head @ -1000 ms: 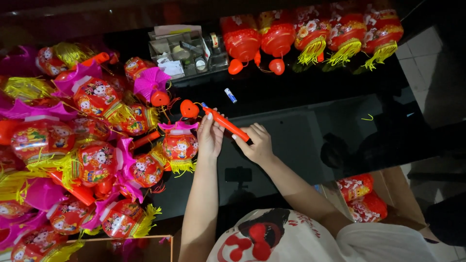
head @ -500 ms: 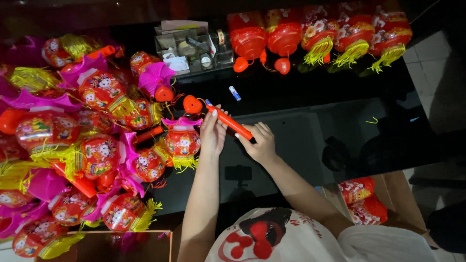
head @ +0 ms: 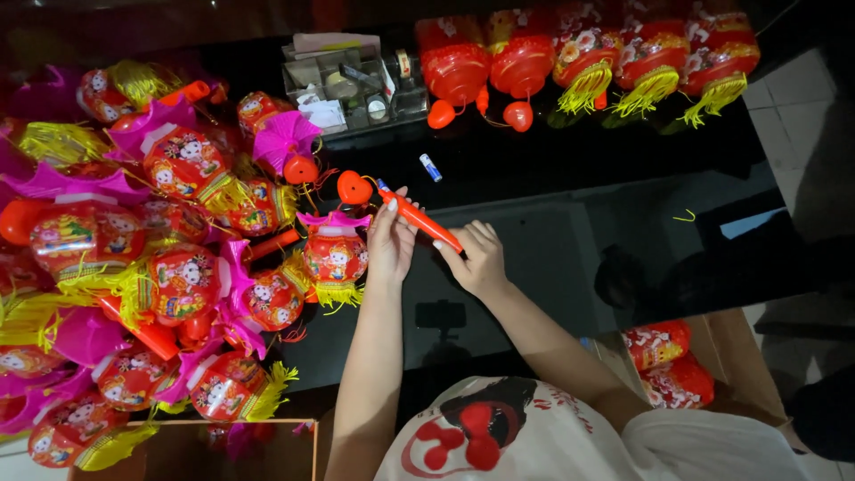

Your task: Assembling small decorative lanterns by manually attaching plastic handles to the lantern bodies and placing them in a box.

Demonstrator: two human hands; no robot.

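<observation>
Both my hands hold an orange stick-shaped lantern handle (head: 421, 219) over the black glossy table (head: 570, 169). My left hand (head: 390, 242) grips its upper end near a blue tip, and my right hand (head: 475, 258) grips its lower end. A red heart-shaped piece (head: 354, 187) lies just left of the handle's top. A small red and pink toy lantern (head: 335, 254) with a yellow fringe sits right beside my left hand.
A heap of red, pink and yellow toy lanterns (head: 142, 249) covers the left side. A row of red lanterns (head: 588, 62) lines the far edge. A clear organiser box (head: 352, 80) stands behind. A small blue battery (head: 430, 167) lies near. A cardboard box (head: 704, 365) holds more lanterns at right.
Both hands keep hold of the orange handle in the same spot; the view has shifted slightly and the handle tilted a little.
</observation>
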